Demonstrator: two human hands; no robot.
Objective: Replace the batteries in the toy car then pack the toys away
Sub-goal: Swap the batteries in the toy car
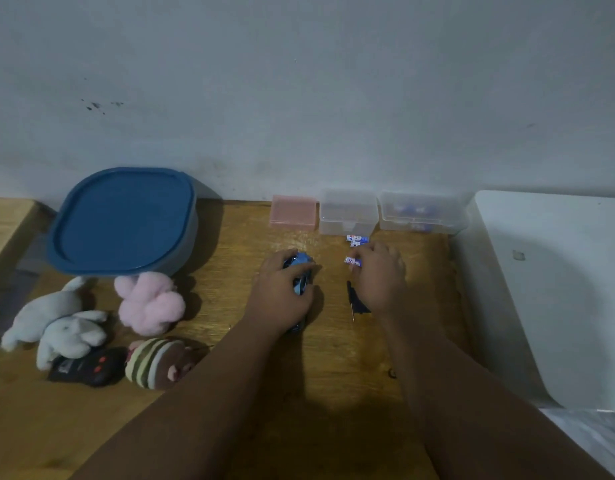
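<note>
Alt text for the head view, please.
Left hand covers a blue toy car on a wooden table; right hand pinches a battery. Plush toys lie left.

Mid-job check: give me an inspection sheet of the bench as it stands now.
Surface: wooden table, against a wall.
Job's things: blue toy car under left hand; batteries loose near the clear boxes; one battery at right fingertips; screwdriver lying beside right hand; black remote; plush toys at left; blue-lidded tub, closed.
Clutter: pink box; two clear boxes, both lidded.
Grippers: left hand grips the car; right hand pinches a battery.
Cables: nothing seen.
Surroundings: white appliance at right.
</note>
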